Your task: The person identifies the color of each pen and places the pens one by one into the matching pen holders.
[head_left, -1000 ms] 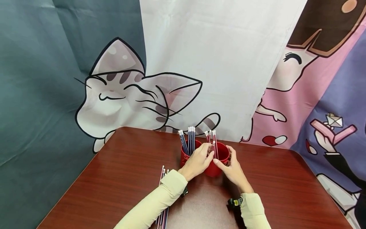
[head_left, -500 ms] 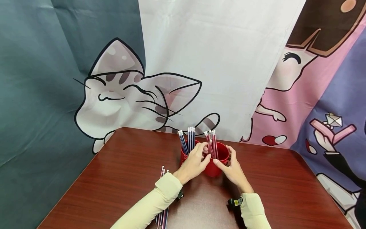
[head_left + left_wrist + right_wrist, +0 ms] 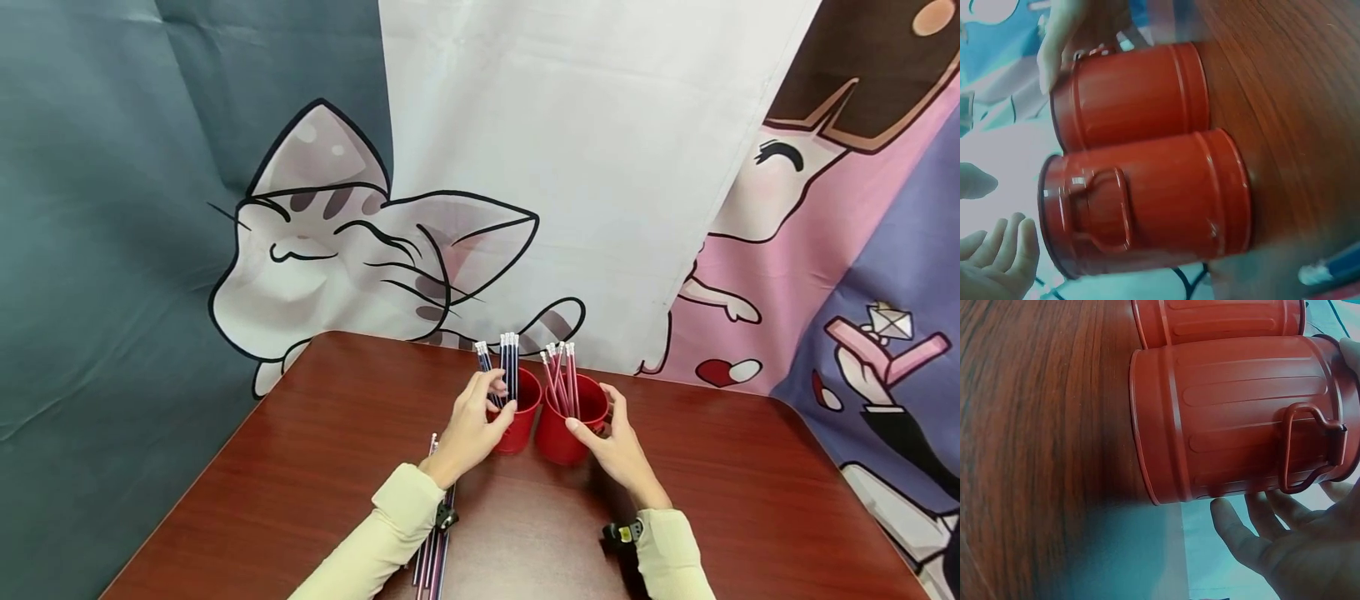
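Note:
Two red metal buckets stand side by side. The left bucket (image 3: 521, 429) holds several dark blue pencils (image 3: 510, 367), white eraser ends up; several red pencils (image 3: 572, 379) lean in the right bucket (image 3: 557, 437). My left hand (image 3: 467, 429) is at the left bucket's rim, beside the blue pencils, thumb and fingers spread. In the left wrist view, a gap separates that hand (image 3: 1000, 259) from the bucket, and nothing is in it. My right hand (image 3: 621, 450) holds the right bucket by its rim, thumb in front and fingers round the far right side.
Mixed loose pencils (image 3: 432, 558) lie on the brown table (image 3: 300, 475), partly under the left forearm. A cartoon-printed cloth (image 3: 600, 167) hangs behind the table's back edge. A wire handle (image 3: 1288, 450) juts from the right bucket's side.
My left hand has let go of a red pencil, which now leans with the others in the right bucket. It has moved left to the left bucket. The right hand stays on its bucket.

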Motion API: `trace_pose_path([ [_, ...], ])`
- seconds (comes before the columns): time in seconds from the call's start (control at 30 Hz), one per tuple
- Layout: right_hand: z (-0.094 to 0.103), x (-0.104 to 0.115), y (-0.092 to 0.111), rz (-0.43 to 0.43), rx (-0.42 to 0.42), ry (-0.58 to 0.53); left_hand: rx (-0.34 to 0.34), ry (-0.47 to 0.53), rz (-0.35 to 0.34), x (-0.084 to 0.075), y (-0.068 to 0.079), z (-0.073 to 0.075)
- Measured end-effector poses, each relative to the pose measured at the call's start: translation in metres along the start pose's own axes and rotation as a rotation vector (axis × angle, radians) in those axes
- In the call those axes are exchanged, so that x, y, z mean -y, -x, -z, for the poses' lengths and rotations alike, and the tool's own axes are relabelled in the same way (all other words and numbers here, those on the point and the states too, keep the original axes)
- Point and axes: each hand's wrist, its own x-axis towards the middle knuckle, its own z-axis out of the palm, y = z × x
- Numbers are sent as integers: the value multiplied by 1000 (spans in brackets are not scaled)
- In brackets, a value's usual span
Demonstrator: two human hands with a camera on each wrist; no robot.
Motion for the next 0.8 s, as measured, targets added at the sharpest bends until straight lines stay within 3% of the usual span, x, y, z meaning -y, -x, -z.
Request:
trace_pose_path([
  [0.17,0,-4,-1,0,8,11,-25,-18,94,8,7,14],
  [0.37,1,-26,-8,-10,12,4,21,-52,287,22,13,19],
  [0.63,2,-40,-12,4,-15,35,98,117,437,36,14,20],
  [0.8,-1,-39,-12,6,3,25,148,145,533,38,17,22],
])
